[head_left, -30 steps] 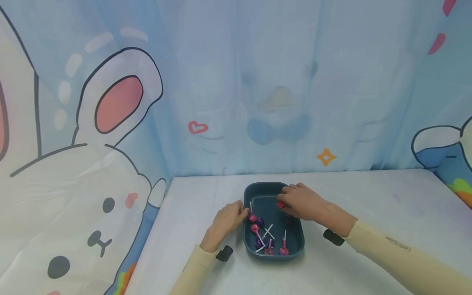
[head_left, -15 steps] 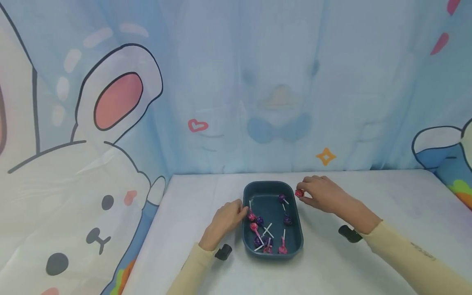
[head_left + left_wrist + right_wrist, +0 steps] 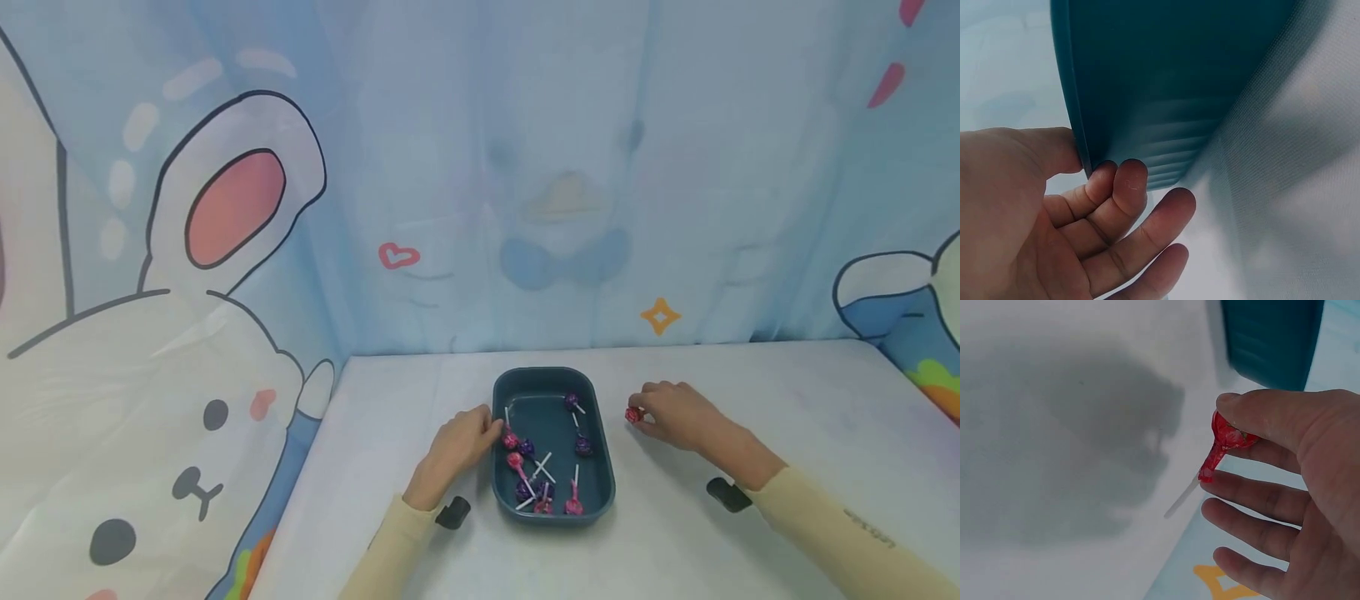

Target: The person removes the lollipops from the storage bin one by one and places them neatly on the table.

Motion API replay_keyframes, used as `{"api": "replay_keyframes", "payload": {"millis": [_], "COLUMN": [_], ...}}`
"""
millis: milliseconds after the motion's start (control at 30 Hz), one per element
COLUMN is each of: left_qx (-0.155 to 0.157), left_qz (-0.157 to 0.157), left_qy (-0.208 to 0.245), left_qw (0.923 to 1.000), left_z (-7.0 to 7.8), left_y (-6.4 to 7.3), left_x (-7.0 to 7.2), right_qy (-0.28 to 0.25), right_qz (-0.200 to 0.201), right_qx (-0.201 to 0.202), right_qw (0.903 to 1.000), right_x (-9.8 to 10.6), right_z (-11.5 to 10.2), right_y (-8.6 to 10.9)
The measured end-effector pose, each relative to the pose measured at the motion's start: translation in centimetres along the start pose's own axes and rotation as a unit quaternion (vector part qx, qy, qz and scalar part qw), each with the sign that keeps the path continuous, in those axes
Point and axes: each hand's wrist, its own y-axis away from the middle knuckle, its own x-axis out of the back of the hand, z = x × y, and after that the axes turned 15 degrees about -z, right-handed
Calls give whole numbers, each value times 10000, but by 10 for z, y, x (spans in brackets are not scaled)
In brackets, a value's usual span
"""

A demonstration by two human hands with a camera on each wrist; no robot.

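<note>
A dark teal rounded tray (image 3: 552, 521) stands on the white table, holding several purple and pink lollipops (image 3: 515, 460) with white sticks, most of them toward its near end. My left hand (image 3: 457, 446) pinches the tray's left rim, thumb over the edge and fingers against the outer wall (image 3: 1166, 147). To the right of the tray, my right hand (image 3: 678, 417) grips a red-wrapped lollipop (image 3: 1229, 434) by its candy head between thumb and index finger. Its white stick (image 3: 1182, 499) points away from the palm, and the other fingers are spread.
White cloth table (image 3: 750, 500) surrounds the tray. Behind it hangs a pale blue curtain (image 3: 450, 167) with cartoon prints, and a printed rabbit (image 3: 150, 400) fills the left side. A dark wrist camera (image 3: 728, 494) sits under the right wrist.
My right hand has lifted the red lollipop out over the tray's right rim, then moved it right and lower beside the tray. The left hand has kept its grip on the rim.
</note>
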Motion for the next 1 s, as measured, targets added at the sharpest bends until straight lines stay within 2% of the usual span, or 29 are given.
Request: {"api": "replay_keyframes", "payload": {"millis": [200, 433, 800, 1000], "left_qx": [-43, -135, -82, -26], "left_qz": [47, 24, -6, -43], "left_qy": [10, 267, 258, 289], "left_qw": [10000, 9995, 9996, 9996], "left_z": [0, -1, 0, 0], "left_y": [1, 4, 4, 4], "left_x": [1, 0, 1, 1], "right_qy": [8, 153, 235, -156], "right_qz": [-184, -425, -365, -380], "right_qx": [-109, -343, -461, -530], "right_qw": [9998, 9984, 9980, 9978], "right_x": [-14, -24, -26, -17], "right_z": [-6, -12, -15, -16], "right_y": [-4, -7, -7, -4]}}
